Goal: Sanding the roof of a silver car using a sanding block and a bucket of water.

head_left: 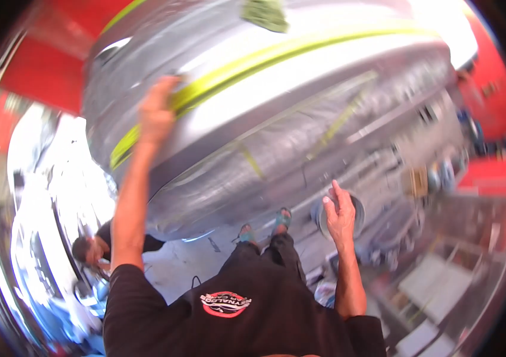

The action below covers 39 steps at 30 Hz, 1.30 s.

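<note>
A car body (277,137) wrapped in grey masking film fills the upper middle, with a yellow-green tape line (253,59) running along it. My left hand (156,113) is raised and rests on that tape line near its left end, fingers spread flat against the film. My right hand (341,217) is held out lower right with the fingers pointing up. A round grey thing with a dark rim (357,208) lies right behind it; motion blur hides whether the hand grips it. My feet in sandals (265,229) stand on the floor below the car.
Another person (89,247) crouches at the lower left by the car's side. A green patch (265,15) sits on the film at the top. Cluttered shelves and boxes (437,279) fill the right side. Red walls (39,71) surround the bay.
</note>
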Tool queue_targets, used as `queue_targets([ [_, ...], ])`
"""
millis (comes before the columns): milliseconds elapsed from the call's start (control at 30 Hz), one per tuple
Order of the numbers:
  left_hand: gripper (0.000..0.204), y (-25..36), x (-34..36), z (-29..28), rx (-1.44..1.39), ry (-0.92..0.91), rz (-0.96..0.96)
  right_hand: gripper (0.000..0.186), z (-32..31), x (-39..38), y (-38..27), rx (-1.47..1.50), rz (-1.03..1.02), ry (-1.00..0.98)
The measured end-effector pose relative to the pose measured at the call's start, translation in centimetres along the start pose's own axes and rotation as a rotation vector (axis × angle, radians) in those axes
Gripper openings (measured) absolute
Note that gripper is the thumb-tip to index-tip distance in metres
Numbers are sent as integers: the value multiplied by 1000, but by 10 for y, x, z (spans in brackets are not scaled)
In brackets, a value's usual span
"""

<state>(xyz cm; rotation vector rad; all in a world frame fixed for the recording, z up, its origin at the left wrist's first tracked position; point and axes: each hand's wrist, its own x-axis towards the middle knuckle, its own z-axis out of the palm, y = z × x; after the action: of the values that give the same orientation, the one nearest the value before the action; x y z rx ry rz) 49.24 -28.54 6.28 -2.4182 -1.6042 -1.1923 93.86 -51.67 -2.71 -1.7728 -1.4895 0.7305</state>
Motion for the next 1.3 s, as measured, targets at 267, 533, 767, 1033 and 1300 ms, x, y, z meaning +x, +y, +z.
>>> queue_targets([
  [267, 64, 122, -84, 37, -41, -250, 340, 83, 63, 98, -167, -151, -829, -247],
  [533, 46, 123, -106, 59, -329, -672, 43, 83, 112, 79, -73, 187, -538, -430],
  [767, 48, 12, 2, 43, 337, -225, 219, 55, 89, 28, 99, 152, 48, -276],
  [1033, 52, -56, 19, 61, 310, -206, -193, 42, 75, -103, 274, 209, 635, 117],
  [1300, 56, -100, 23, 43, 391, -263, -210, 41, 78, -99, 243, 192, 765, 320],
])
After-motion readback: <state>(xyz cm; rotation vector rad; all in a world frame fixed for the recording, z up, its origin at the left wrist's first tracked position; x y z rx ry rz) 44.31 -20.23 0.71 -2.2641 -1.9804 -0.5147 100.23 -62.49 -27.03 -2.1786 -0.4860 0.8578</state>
